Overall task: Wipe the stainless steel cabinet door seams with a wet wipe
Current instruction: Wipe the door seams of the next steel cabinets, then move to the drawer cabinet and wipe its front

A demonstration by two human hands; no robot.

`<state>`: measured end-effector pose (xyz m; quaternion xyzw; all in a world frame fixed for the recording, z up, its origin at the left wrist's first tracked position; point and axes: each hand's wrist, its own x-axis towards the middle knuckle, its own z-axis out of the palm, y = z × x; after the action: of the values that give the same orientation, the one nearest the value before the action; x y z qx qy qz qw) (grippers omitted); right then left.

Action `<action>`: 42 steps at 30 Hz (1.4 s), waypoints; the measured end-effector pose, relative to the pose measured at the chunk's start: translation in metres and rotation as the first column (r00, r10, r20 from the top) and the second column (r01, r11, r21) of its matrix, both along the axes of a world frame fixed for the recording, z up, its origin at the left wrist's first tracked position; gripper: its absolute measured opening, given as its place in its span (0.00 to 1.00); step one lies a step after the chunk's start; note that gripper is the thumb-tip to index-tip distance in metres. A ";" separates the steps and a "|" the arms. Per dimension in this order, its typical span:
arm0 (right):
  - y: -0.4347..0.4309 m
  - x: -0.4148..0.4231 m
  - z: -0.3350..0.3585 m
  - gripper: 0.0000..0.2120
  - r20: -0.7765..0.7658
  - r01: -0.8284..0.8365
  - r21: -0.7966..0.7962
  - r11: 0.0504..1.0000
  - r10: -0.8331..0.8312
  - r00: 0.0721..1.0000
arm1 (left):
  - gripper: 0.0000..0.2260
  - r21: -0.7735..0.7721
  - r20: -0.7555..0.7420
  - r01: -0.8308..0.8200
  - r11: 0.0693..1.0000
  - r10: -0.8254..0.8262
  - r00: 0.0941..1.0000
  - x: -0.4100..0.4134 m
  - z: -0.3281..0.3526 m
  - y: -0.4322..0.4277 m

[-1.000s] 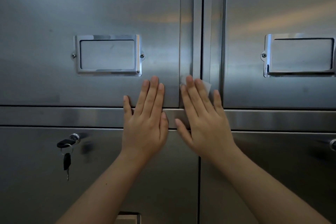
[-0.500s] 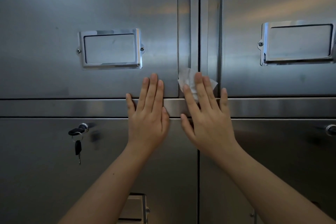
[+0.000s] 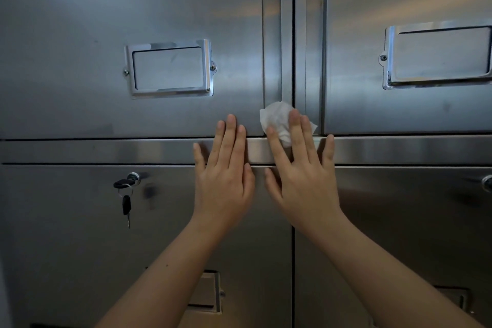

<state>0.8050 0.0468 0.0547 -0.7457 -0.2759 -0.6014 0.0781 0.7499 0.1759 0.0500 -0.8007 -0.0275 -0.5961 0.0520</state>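
- A crumpled white wet wipe (image 3: 277, 121) is pressed against the vertical seam (image 3: 293, 34) between the two upper stainless steel cabinet doors, just above the horizontal rail (image 3: 106, 151) that divides upper doors from lower ones.
- The right hand (image 3: 300, 170) lies flat and spread, fingers extended, pinning the wipe to the metal under its index and middle fingers; it does not pinch or clutch it.
- The left hand (image 3: 225, 173) is also flat and spread, holding nothing, palm braced on the rail and lower left door beside the right hand.
- Further out: a framed label holder (image 3: 169, 69) on the upper left door, another label holder (image 3: 439, 56) on the upper right door, and a key (image 3: 126, 205) hanging from the lock on the lower left door.
- Progress, as a judgement: the wiping is under way at the bottom of the upper vertical seam; most of that seam above, and the horizontal seams, appear still to do. No wet streaks show clearly.
- Against half a second ago, more of the wipe shows above the fingers, and both hands sit in nearly the same spot.
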 end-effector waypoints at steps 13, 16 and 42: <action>-0.007 0.000 -0.014 0.26 -0.010 -0.265 0.054 0.963 0.266 0.964 | 0.25 0.018 -0.066 -0.057 0.998 0.058 0.996 -0.022 -0.029 -0.009; -0.010 -0.003 -0.009 0.27 0.005 -0.327 0.085 0.941 0.328 0.945 | 0.25 0.022 -0.067 -0.062 0.998 0.063 0.996 -0.025 -0.034 -0.013; -0.008 -0.058 -0.143 0.22 -0.315 -0.675 -0.071 0.734 0.626 0.714 | 0.20 -0.146 -0.317 -0.490 0.860 0.428 0.846 -0.128 -0.149 -0.055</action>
<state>0.7466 0.0388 -0.0881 -0.6785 -0.5614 -0.4000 0.2540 0.6220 0.1214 -0.0988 -0.8455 -0.2780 -0.4430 0.1077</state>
